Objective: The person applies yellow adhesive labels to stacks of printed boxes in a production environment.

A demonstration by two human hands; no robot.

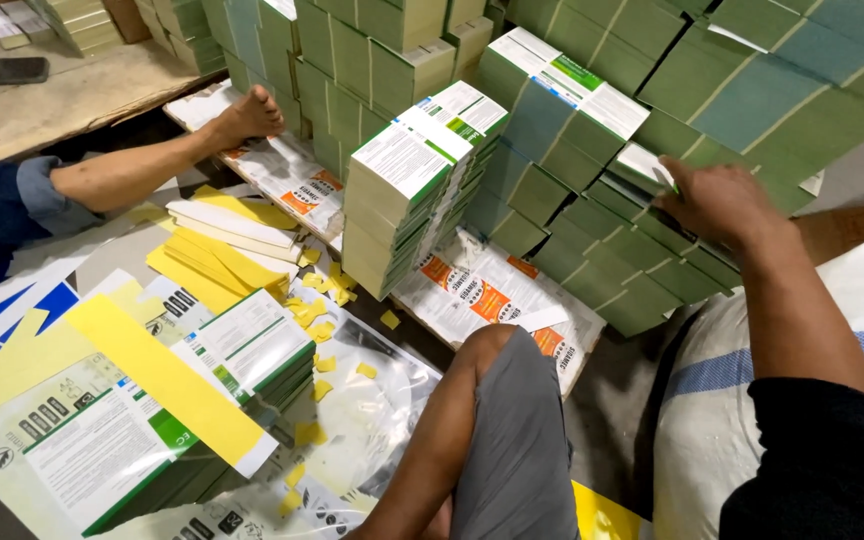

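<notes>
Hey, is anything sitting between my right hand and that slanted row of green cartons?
Nothing visible does. The right hand rests directly on the slanted row of green cartons, fingers at its upper edge, with nothing lying between them.

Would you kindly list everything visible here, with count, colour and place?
Bundles of flat cartons: many, green, stacked across the top and right.
Upright bundle: one, white and green, centre.
Printed sheets: several, white and green, bottom left.
Paper strips: a pile, yellow, left of centre.
Paper scraps: many, yellow, scattered on the clear plastic.
Sack: one, white with a blue stripe, right.
Another person's foot: one, upper left.
Right hand: on the green bundles, right.
Left hand: not in view.
</notes>
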